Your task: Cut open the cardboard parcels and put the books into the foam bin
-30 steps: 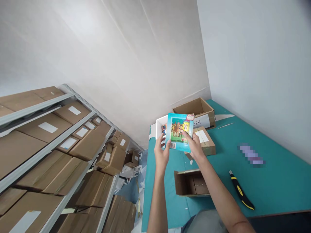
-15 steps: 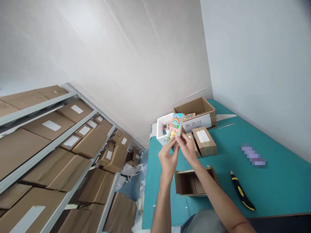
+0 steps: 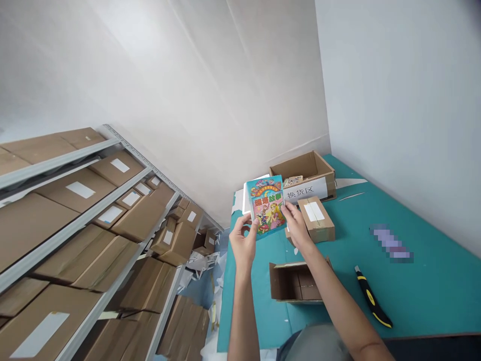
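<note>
Between both hands I hold up a colourful children's book (image 3: 267,208), its illustrated front cover facing me. My left hand (image 3: 243,239) pinches the lower left edge, thumb on the cover. On the right edge, my right hand (image 3: 295,223) is closed on the book. Behind it the white bin (image 3: 246,200) is mostly hidden. Below the hands an open cardboard box (image 3: 296,283) stands on the green table, with nothing seen in its visible part. Just right of my right hand sits a closed carton (image 3: 316,219) with a white label.
An open cardboard bin (image 3: 310,173) with a white paper sign stands at the back, small items inside. A black and yellow utility knife (image 3: 372,297) lies on the green table (image 3: 432,296) at right. Shelves (image 3: 93,215) full of cartons line the left; scraps litter the floor.
The book has turned from an angled view to face me with its full cover. My left hand has moved left to its left edge, my right hand to its right edge.
</note>
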### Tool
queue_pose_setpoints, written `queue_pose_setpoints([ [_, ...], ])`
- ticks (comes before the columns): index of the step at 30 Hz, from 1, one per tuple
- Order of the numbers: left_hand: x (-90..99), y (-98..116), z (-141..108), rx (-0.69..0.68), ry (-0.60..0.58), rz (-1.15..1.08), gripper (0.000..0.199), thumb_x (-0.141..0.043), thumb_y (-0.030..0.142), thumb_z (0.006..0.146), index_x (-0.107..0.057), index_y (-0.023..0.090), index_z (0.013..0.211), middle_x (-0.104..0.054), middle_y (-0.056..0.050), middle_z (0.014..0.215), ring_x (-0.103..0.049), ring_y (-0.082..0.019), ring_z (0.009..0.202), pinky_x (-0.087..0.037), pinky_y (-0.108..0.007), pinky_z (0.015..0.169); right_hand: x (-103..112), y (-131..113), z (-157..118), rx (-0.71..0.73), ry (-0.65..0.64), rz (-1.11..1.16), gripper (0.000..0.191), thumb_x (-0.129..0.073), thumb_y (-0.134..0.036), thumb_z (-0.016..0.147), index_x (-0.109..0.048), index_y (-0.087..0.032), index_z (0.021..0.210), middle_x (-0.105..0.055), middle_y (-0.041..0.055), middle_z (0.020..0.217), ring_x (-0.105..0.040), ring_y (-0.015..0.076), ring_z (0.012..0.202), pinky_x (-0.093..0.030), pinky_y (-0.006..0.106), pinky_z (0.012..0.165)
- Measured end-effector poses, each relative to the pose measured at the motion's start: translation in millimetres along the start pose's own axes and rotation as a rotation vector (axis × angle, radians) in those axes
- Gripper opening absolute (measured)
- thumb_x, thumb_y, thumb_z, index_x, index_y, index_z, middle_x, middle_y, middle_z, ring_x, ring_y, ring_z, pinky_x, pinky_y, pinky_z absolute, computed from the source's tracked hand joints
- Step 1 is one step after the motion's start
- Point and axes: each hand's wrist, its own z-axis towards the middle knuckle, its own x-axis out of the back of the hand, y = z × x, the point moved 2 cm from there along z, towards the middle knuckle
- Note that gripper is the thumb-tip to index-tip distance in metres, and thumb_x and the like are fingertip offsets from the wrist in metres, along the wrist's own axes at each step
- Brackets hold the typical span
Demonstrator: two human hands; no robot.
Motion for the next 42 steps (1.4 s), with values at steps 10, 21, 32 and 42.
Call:
queue_pose_setpoints([
  [10, -20.4, 18, -29, -0.407, -0.361, 0.105, 0.033, -0.084, 0.053, 0.088, -0.085, 0.029, 0.11, -0.077, -0.012, 0.105, -0.072, -0.03, 0.105, -0.06, -0.044, 0.093, 14, 6, 5, 0.072, -0.138, 0.088, 0.059, -0.058, -0.079, 0.092, -0.074, -0.029, 0.117, -0.078, 0.0088, 0.124, -0.072, 0.0316, 0.115, -0.06, 0.049, 0.099],
  [21, 17.9, -29, 13, 0.146, -0.048, -0.24, 0.061, -0.09, 0.05, 0.081, -0.075, 0.019, 0.133, -0.078, -0.012, 0.123, -0.074, -0.026, 0.11, -0.062, -0.036, 0.09, 12, -15, -1, 0.005, -0.161, -0.002, 0.05, -0.079, -0.064, 0.088, -0.079, -0.027, 0.122, -0.081, 0.0063, 0.123, -0.072, 0.0315, 0.119, -0.06, 0.045, 0.102],
  [32, 35.1, -25, 9, -0.203, 0.038, -0.045, 0.02, -0.08, 0.041, 0.091, -0.076, 0.023, 0.082, -0.082, -0.011, 0.109, -0.075, -0.028, 0.108, -0.057, -0.042, 0.095, 7, -40, -10, 0.326, -0.228, -0.195, 0.032, -0.066, -0.061, 0.1, -0.08, -0.033, 0.093, -0.08, 0.006, 0.125, -0.061, 0.0336, 0.14, -0.044, 0.054, 0.122],
  [42, 41.3, -22, 4, -0.052, -0.149, -0.036, 0.04, -0.069, 0.05, 0.1, -0.081, 0.024, 0.127, -0.077, -0.012, 0.112, -0.07, -0.024, 0.1, -0.058, -0.033, 0.085, 22, -26, -3, 0.119, -0.161, -0.308, 0.036, -0.067, -0.06, 0.099, -0.079, -0.028, 0.111, -0.08, 0.0069, 0.113, -0.073, 0.0294, 0.106, -0.06, 0.04, 0.087],
])
